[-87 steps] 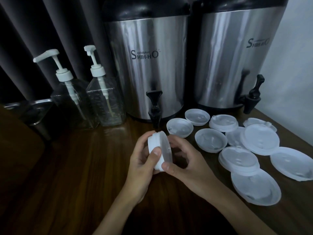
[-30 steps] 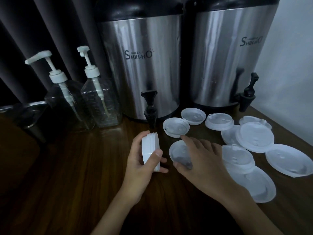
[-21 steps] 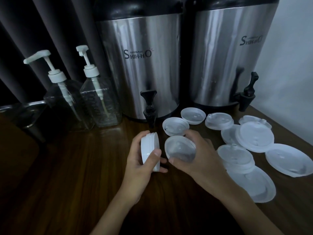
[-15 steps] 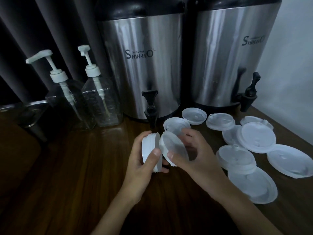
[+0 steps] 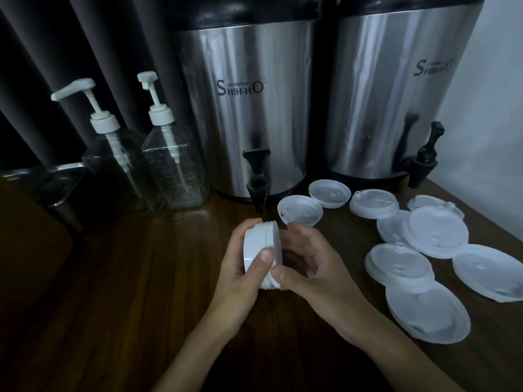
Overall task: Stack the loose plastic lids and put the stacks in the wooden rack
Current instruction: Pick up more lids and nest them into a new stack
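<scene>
Near centre, just above the dark wooden table [image 5: 127, 278], I've got a short stack of white round plastic lids [image 5: 261, 256] held on edge between both hands. My left hand [image 5: 240, 281] grips it from the left: thumb across the near rim, fingers curled over the far rim. My right hand [image 5: 308, 267] closes on the stack's right face, with its thumb on the near rim and its fingers curled behind. I read this as seating a lid, not placing. The edge shows several nested rims, roughly aligned, with ridges stepped toward the right side; I can't get an exact count. Progress is early. I count about nine loose translucent-white plastic lids [image 5: 435, 232] on the table to the right: three smaller ones far, by the dispenser taps, and wider ones near right, some overlapping each other. There look to be two sizes, so I expect at least two stacks. The wooden rack is not in view and I see nothing racked, so most of the stacking and all of the rack placement remain. The lids look thin, light and flexible with slick surfaces, so an on-edge stack could splay if my grip loosens. At the far side stand two stainless steel drink dispensers [image 5: 246, 108], with two clear pump bottles [image 5: 175, 171] far left.
</scene>
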Demonstrator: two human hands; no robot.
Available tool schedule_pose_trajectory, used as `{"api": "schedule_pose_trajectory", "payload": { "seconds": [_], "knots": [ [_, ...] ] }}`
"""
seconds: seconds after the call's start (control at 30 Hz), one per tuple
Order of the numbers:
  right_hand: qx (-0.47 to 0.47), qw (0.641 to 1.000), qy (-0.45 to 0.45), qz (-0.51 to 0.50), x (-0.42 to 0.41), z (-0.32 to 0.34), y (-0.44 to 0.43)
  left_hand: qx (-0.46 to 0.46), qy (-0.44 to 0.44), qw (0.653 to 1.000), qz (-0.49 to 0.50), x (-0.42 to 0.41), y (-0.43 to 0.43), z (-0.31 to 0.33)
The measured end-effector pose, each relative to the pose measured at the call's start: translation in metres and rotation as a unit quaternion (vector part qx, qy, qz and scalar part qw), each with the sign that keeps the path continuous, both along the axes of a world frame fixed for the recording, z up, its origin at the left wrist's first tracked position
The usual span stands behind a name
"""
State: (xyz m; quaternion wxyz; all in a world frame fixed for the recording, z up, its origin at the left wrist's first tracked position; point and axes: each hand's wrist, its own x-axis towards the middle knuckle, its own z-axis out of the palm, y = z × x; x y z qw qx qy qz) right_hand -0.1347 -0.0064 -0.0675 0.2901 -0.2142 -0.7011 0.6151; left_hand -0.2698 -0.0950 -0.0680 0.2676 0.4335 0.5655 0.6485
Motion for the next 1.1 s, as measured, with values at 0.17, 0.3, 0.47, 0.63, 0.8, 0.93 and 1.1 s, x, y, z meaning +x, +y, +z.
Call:
{"api": "schedule_pose_trajectory", "payload": {
  "seconds": [0.17, 0.3, 0.47, 0.63, 0.8, 0.93, 1.1],
  "knots": [
    [0.018, 1.000, 0.008, 0.011, -0.0035, -0.0043, -0.0015, -0.001, 0.003, 1.000, -0.008, 0.0023, 0.0004, 0.0023],
    [0.058, 0.998, -0.003, 0.021, -0.0040, -0.0038, -0.0021, -0.004, 0.013, 1.000, -0.011, 0.0031, -0.0010, 0.0044],
    [0.123, 0.992, -0.011, 0.034, 0.0010, 0.0017, 0.0013, -0.007, 0.024, 0.999, -0.019, 0.0054, -0.0017, 0.0076],
    [0.122, 0.991, -0.020, 0.054, 0.0057, 0.0014, 0.0060, -0.009, 0.041, 0.999, -0.027, 0.0058, -0.0037, 0.0071],
    [0.159, 0.987, -0.031, 0.016, 0.0036, -0.0017, 0.0036, -0.031, 0.016, 0.999, -0.036, 0.0048, -0.0037, 0.0050],
    [0.166, 0.985, -0.034, 0.005, 0.0028, -0.0022, 0.0039, -0.028, 0.033, 0.999, -0.028, 0.0074, -0.0042, 0.0066],
    [0.158, 0.986, -0.054, -0.002, 0.0027, -0.0049, 0.0068, -0.036, 0.011, 0.999, -0.037, 0.0047, -0.0037, 0.0058]
  ]
}}
